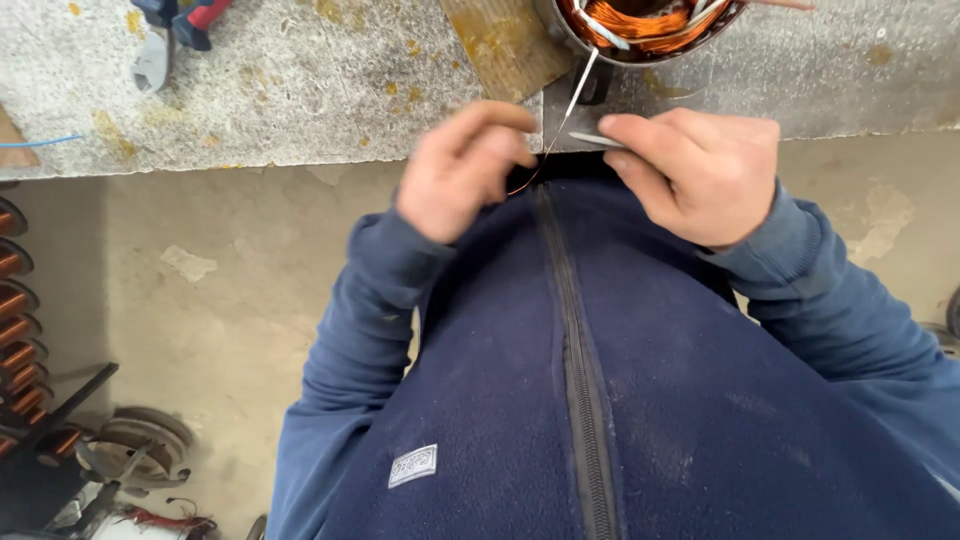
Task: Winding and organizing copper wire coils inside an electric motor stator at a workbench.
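Two hands' fingers pinch a white-sleeved wire leading from the metal housing holding copper windings.

Glossy copper windings, matt fleece jacket, rough stained concrete bench, w/ white sleeving.

Navy fleece jacket, copper coil, grey workbench.

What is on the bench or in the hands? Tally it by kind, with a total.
Copper-wound stator: 1
Pliers: 1
Brown sheet: 1
Blue wire: 1
White-sleeved lead: 1
Grey strip: 1
Total: 6
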